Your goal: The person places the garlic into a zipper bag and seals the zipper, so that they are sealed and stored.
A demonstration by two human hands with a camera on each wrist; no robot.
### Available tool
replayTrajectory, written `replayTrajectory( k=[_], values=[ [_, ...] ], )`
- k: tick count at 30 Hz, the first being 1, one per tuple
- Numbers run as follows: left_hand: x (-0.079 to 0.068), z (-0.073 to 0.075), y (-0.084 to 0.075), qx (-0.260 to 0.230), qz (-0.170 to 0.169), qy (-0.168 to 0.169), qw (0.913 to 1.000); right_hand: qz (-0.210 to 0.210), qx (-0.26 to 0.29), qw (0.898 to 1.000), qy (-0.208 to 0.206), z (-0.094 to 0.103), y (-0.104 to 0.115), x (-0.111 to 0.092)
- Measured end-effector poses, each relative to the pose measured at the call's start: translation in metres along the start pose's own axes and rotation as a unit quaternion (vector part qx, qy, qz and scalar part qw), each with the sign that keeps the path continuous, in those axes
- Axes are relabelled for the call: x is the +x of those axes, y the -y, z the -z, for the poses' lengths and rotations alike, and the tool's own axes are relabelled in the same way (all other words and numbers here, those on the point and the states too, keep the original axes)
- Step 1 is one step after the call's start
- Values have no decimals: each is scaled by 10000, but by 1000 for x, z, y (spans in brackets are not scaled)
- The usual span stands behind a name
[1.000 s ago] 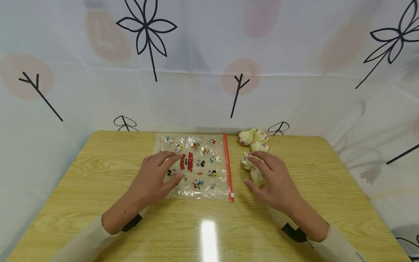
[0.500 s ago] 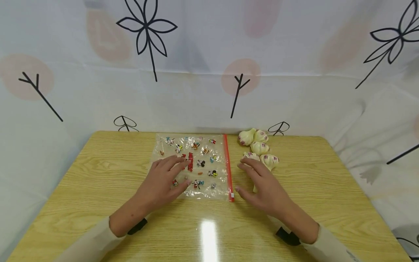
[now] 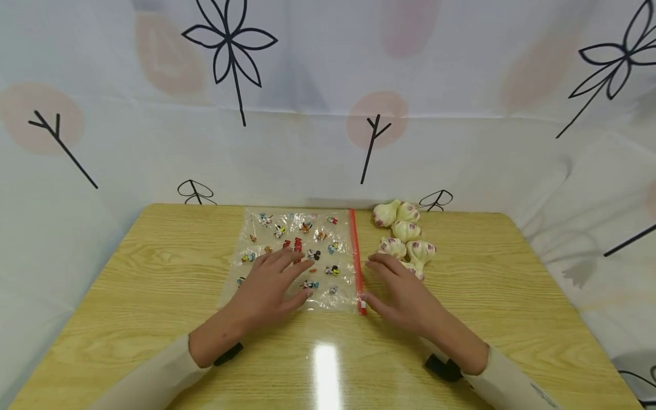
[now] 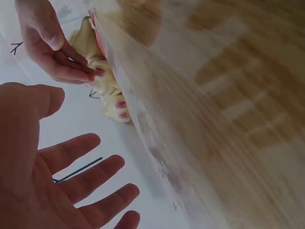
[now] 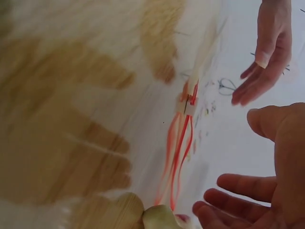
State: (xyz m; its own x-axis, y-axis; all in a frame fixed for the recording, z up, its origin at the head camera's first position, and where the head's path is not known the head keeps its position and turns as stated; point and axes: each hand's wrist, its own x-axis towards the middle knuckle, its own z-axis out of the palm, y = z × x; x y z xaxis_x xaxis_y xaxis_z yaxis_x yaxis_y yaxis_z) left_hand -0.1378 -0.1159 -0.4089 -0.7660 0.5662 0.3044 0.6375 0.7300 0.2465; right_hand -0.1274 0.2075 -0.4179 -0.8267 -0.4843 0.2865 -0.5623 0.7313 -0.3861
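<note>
A clear plastic zip bag [image 3: 320, 242] printed with cartoon figures lies flat on the table. Along its right edge runs a red zip strip [image 3: 356, 245], with a white slider [image 3: 363, 304] at the near end. My left hand [image 3: 269, 287] hovers over the bag's lower middle, fingers spread and holding nothing. Beside the slider is my right hand [image 3: 405, 299], its fingers loosely bent and free of any object; in the right wrist view it is apart from the slider [image 5: 186, 106]. Several garlic bulbs [image 3: 421, 251] lie behind the right hand, which partly hides the nearest ones.
The wooden table [image 3: 169, 256] meets a white patterned cloth [image 3: 307, 154] along its back edge. More cloth hangs at both sides. A bright light reflection [image 3: 326, 376] shows on the tabletop near the front.
My left hand has moved right across the bag and a little nearer. My right hand has shifted left from the garlic bulbs to the zip edge, uncovering more bulbs. The bag has stayed put.
</note>
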Motion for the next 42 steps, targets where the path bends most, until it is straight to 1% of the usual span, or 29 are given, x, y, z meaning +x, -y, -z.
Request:
replayTrajectory(
  k=[6,11,17,20,23,27,31,37,42],
  values=[
    [7,-9,-6,-18,-33,317,9995,-158,-89,9997,179,-5,1,2],
    [10,-14,-10,59,-157,568,9982,-201,-40,9993,311,-7,0,4],
    [9,-19,-13,137,-276,927,9952,-166,-100,9983,548,-10,-2,10],
    [6,-20,-13,58,-257,1063,9940,-145,-196,9971,720,-13,-3,13],
    [5,-20,-13,-91,-149,1142,9933,-140,-245,9961,840,-16,-5,15],
    [4,-19,-9,-287,138,1288,9912,-60,-243,9960,857,-19,-7,16],
    [4,-17,-6,-330,330,1402,9890,-4,-210,9958,894,-19,-8,15],
    [2,-15,-2,-377,288,1406,9889,-16,-190,9957,910,-18,-9,14],
    [2,-13,1,-384,224,1386,9894,81,-126,9960,878,-18,-10,16]
  ],
)
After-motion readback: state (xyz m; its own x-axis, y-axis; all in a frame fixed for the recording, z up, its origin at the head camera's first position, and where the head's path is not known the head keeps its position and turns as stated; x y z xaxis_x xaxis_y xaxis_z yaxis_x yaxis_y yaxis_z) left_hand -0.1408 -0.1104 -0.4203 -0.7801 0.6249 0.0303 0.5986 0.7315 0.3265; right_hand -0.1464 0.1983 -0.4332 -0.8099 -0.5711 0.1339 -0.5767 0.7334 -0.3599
